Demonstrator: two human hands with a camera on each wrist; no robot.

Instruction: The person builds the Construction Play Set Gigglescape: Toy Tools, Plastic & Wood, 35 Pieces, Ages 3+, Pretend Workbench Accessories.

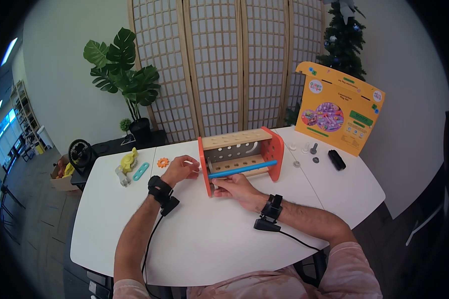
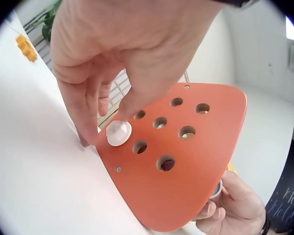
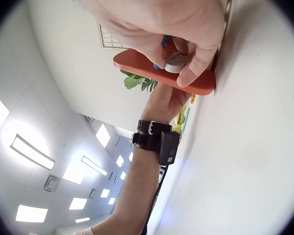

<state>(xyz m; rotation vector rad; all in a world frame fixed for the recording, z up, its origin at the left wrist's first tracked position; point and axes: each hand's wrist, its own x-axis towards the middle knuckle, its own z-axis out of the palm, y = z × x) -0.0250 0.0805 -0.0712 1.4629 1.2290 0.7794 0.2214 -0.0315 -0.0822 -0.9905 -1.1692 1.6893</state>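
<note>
The toy workbench's orange side panel (image 2: 186,161) has several round holes, with a white bolt head (image 2: 118,133) in one. My left hand (image 1: 181,171) is at the panel's outer side; in the left wrist view its thumb tip is at the bolt head's edge and its fingers stand apart beside it. On the inner side, my right hand (image 1: 239,190) pinches a round grey-white piece (image 3: 176,62) between thumb and fingers, close to the panel. A blue bar (image 1: 242,169) runs across the workbench front, above the right hand. The bolt's shank is hidden.
Left on the table (image 1: 199,249) lie an orange gear (image 1: 162,162), a teal strip (image 1: 140,171) and yellow and grey pieces. On the right are small grey and white parts, a black object (image 1: 336,160) and a standing yellow box (image 1: 340,107).
</note>
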